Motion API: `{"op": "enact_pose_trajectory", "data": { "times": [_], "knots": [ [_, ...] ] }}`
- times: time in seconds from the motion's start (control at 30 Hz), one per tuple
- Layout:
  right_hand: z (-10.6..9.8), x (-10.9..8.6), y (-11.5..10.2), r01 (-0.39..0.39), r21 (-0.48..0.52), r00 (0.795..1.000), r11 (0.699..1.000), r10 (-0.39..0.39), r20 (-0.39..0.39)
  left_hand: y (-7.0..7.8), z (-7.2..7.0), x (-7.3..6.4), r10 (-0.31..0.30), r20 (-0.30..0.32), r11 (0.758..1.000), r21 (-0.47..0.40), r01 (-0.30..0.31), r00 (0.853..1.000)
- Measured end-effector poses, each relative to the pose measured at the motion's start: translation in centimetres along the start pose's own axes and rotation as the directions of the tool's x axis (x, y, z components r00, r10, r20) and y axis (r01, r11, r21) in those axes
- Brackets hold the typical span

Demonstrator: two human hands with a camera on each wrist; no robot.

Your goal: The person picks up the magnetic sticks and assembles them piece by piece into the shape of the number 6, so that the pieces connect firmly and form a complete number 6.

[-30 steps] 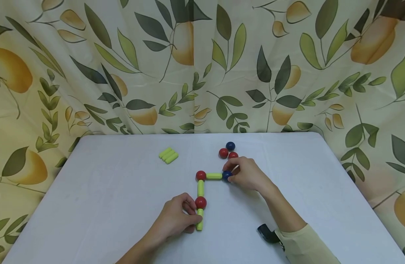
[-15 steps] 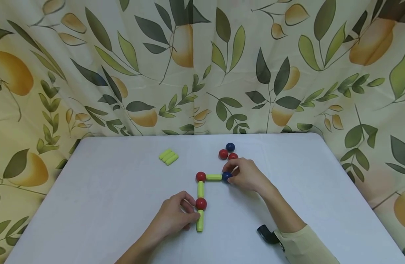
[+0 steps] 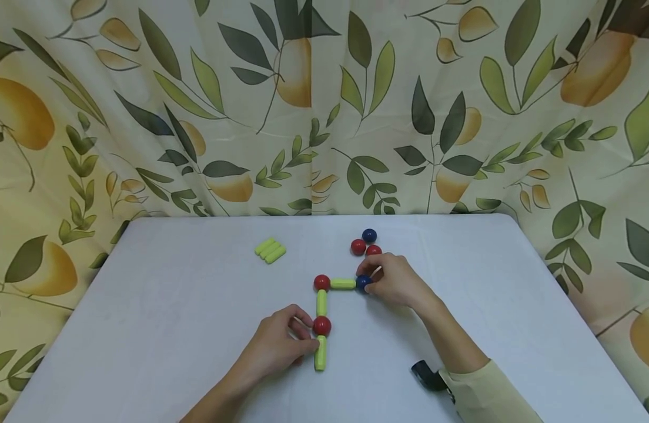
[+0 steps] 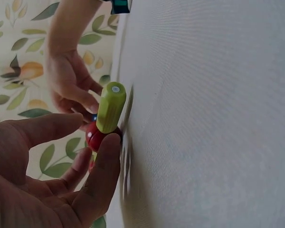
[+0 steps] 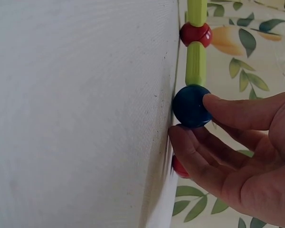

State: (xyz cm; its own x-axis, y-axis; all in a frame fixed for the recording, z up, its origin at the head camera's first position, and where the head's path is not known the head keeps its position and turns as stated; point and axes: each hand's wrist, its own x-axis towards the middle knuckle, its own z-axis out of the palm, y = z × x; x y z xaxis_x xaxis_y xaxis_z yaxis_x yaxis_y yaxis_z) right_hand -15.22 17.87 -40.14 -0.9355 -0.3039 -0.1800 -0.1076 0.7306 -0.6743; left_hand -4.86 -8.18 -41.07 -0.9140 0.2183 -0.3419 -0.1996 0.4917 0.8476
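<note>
On the table lies an L-shaped chain of yellow-green rods and balls. A blue ball [image 3: 363, 284] ends its far arm, and my right hand [image 3: 395, 282] pinches that ball between thumb and fingers. A rod [image 3: 343, 284] links it to the corner red ball [image 3: 321, 282], and another rod [image 3: 321, 303] runs down to a second red ball [image 3: 321, 325]. Below that extends the nearest rod [image 3: 320, 355], its end facing the camera in the left wrist view. My left hand [image 4: 52, 171] is beside this ball and rod, digits spread, one fingertip at the red ball.
Several loose yellow-green rods [image 3: 270, 250] lie together at the back left. Behind my right hand sit two red balls [image 3: 358, 247] and another blue ball [image 3: 369, 235]. A black device [image 3: 429, 376] is at the right sleeve. A patterned curtain [image 3: 324, 117] hangs behind the white table [image 3: 171, 317].
The left thumb has drawn back to the left from over the nearest rod, and the hand's grip has loosened. My right hand stays on the blue ball. The chain keeps its shape.
</note>
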Motion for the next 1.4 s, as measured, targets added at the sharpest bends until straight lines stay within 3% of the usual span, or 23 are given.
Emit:
{"op": "enact_pose_trajectory", "data": {
  "times": [0.5,0.93,1.13,1.4],
  "knots": [
    [0.2,0.1,0.2,-0.002,0.011,1.000,1.000,0.002,0.003,0.6,-0.8,1.2,0.023,-0.037,1.000,0.020,-0.022,0.999],
    [0.1,0.1,0.3,0.004,0.003,1.000,1.000,-0.004,0.000,0.8,-1.3,4.8,0.182,-0.111,0.976,0.139,-0.167,0.977],
    [0.1,0.0,0.3,0.005,-0.002,1.000,1.000,-0.005,-0.003,0.7,-1.4,6.0,0.255,-0.054,0.952,0.188,-0.241,0.965],
    [0.0,0.0,0.2,0.010,0.002,1.000,1.000,-0.010,0.001,1.0,-1.8,6.9,0.281,0.008,0.932,0.237,-0.275,0.960]
  ]
}}
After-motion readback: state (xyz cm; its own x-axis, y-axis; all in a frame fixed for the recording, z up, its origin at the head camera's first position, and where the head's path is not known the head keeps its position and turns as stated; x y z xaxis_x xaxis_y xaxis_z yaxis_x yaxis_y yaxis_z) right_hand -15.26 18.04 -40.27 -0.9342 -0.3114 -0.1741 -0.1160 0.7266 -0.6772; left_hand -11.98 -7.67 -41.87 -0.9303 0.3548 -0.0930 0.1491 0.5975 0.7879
